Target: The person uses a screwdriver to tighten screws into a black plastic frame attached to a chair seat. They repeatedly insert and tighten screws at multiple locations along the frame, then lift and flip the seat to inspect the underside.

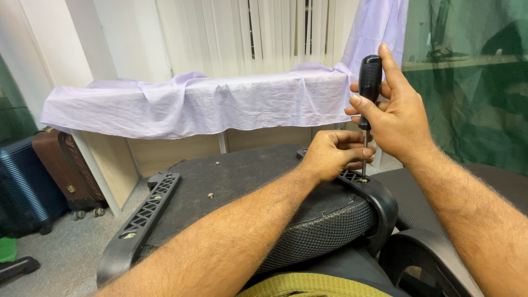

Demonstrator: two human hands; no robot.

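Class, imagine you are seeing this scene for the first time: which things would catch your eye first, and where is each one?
First, at centre right, the right hand grips a black-handled screwdriver held upright, its tip down on a black plastic armrest bracket, while the left hand steadies the shaft. These sit on an upturned chair seat with a loose screw lying on it. Behind, a lilac cloth is draped across a long desk.

Both bare forearms reach up from the bottom edge; the left hand (334,155) curls into a pinch at centre, the right hand (397,113) above it at upper right, fingers wrapped tight
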